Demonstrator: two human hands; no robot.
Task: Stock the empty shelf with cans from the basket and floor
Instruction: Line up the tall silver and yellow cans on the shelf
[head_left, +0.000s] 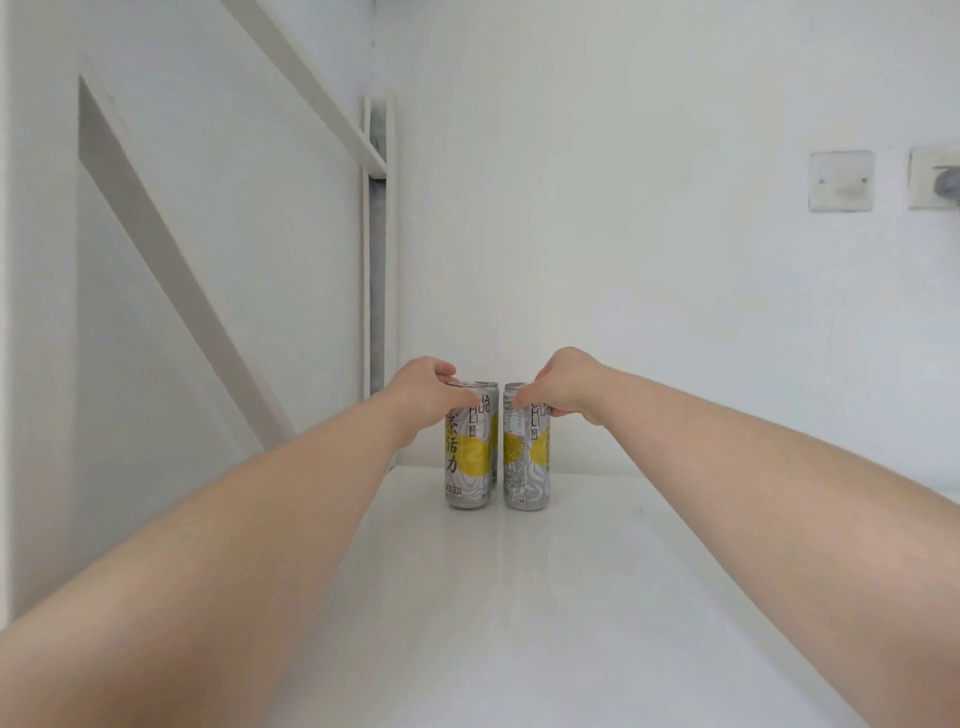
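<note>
Silver-yellow left can (467, 462) and right can (527, 470) upright on shelf (571, 597)

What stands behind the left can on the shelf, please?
The edge of a second can shows behind the left can; the rest of it is hidden, as is anything further back.

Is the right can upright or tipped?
Upright: the right can stands base-down on the white shelf, right hand gripping its top.
</note>
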